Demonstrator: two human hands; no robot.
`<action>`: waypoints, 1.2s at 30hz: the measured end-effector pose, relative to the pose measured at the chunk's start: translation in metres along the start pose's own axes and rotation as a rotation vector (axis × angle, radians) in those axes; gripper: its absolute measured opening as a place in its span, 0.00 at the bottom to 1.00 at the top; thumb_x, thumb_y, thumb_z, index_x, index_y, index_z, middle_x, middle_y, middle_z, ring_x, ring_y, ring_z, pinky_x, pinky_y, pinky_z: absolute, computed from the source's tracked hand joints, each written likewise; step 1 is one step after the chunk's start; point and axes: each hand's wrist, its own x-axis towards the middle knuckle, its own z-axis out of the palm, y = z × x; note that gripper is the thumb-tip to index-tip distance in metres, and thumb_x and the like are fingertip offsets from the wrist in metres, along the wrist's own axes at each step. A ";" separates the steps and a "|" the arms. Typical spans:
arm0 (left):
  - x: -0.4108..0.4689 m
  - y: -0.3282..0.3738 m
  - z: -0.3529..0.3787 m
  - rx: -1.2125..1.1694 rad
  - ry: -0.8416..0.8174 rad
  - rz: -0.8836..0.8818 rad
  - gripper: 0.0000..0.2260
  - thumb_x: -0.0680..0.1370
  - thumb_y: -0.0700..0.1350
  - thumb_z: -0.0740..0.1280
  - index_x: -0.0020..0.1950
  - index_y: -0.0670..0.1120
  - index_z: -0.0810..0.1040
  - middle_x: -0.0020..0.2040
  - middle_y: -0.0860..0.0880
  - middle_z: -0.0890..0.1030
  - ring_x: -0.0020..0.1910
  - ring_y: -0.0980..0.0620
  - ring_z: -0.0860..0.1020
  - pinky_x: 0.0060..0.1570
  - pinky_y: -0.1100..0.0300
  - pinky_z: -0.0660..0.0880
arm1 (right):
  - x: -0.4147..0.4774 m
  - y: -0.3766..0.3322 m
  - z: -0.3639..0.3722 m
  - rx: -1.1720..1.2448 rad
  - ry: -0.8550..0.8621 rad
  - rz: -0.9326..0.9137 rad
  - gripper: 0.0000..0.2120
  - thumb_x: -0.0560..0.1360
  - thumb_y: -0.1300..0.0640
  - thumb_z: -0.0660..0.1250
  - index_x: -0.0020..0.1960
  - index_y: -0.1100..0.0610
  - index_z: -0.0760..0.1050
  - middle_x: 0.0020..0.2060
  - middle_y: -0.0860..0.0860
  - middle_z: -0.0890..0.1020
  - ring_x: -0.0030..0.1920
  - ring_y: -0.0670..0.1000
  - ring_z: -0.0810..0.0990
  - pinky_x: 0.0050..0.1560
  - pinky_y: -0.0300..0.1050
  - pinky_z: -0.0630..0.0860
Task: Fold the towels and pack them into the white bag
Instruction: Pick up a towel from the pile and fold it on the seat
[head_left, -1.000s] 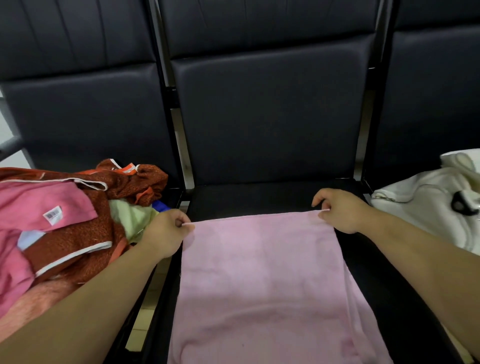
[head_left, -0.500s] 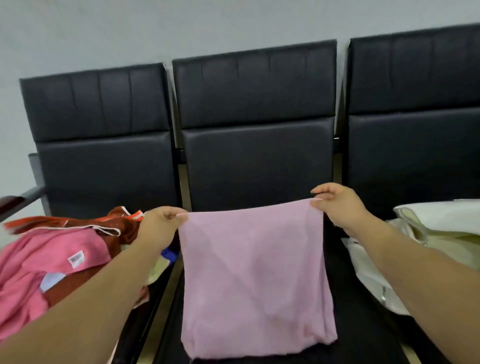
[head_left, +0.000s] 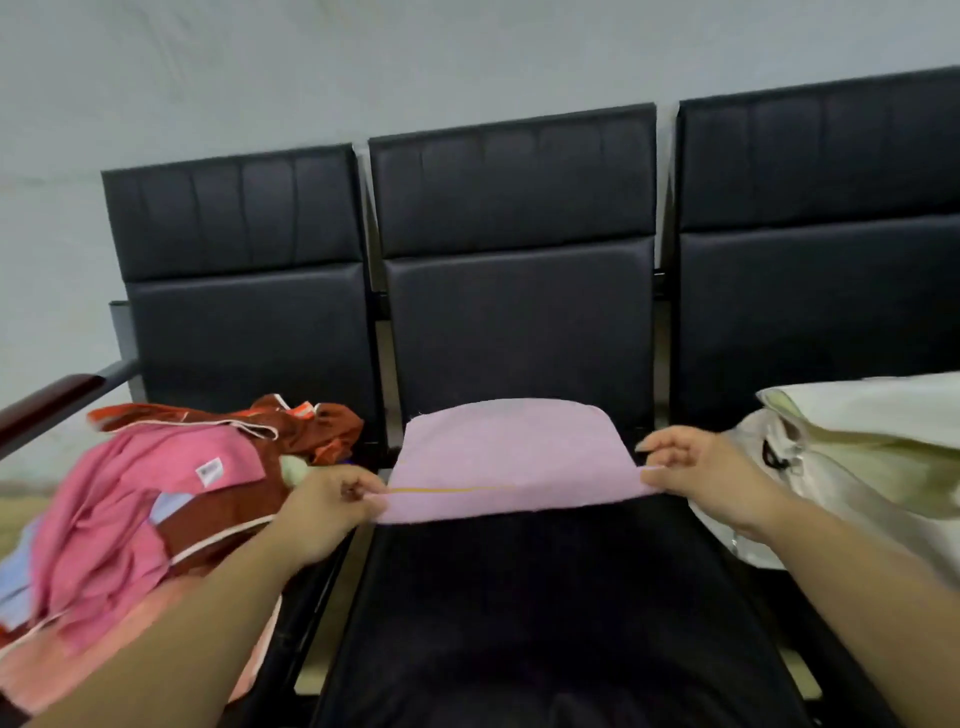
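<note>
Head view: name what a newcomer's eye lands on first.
A pale pink rectangular towel stretches across the middle black padded seat, its near corners pinched by the left hand and the right hand. A heap of pink and rust-red cloths lies to its left, and a white fabric bag to its right.

The near half of the middle seat of the black padded bench (head_left: 519, 597) lies bare, an open way in from 6 o'clock. At 12 o'clock the light pink cloth towel (head_left: 509, 457), pinched between the left hand (head_left: 324, 506) and the right hand (head_left: 711, 475), covers the rear of the seat, and the upright black backrests (head_left: 519, 322) close it off behind. A heaped pile of pink and rust-red towels (head_left: 135, 499) blocks 9 o'clock. The white fabric bag (head_left: 857, 457) fills 3 o'clock, though its mouth is hard to make out.
</note>
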 end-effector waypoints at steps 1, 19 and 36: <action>-0.010 -0.017 0.012 0.049 -0.070 -0.026 0.12 0.73 0.34 0.76 0.41 0.53 0.86 0.36 0.56 0.84 0.33 0.64 0.77 0.39 0.67 0.72 | -0.008 0.020 0.009 -0.071 -0.050 0.047 0.13 0.72 0.64 0.77 0.53 0.52 0.82 0.40 0.51 0.86 0.43 0.49 0.84 0.53 0.49 0.79; -0.018 -0.064 0.042 0.049 -0.369 -0.259 0.13 0.73 0.34 0.74 0.47 0.52 0.86 0.41 0.54 0.83 0.43 0.59 0.80 0.47 0.66 0.73 | -0.015 0.088 0.047 -0.191 -0.306 0.296 0.12 0.73 0.67 0.74 0.53 0.56 0.81 0.43 0.55 0.82 0.43 0.50 0.81 0.48 0.46 0.81; 0.050 -0.075 0.076 0.164 -0.163 -0.282 0.12 0.73 0.37 0.74 0.47 0.54 0.80 0.43 0.51 0.78 0.42 0.53 0.77 0.41 0.65 0.69 | 0.068 0.100 0.060 -0.471 -0.150 0.237 0.11 0.71 0.62 0.76 0.49 0.51 0.79 0.45 0.49 0.83 0.46 0.47 0.81 0.42 0.38 0.73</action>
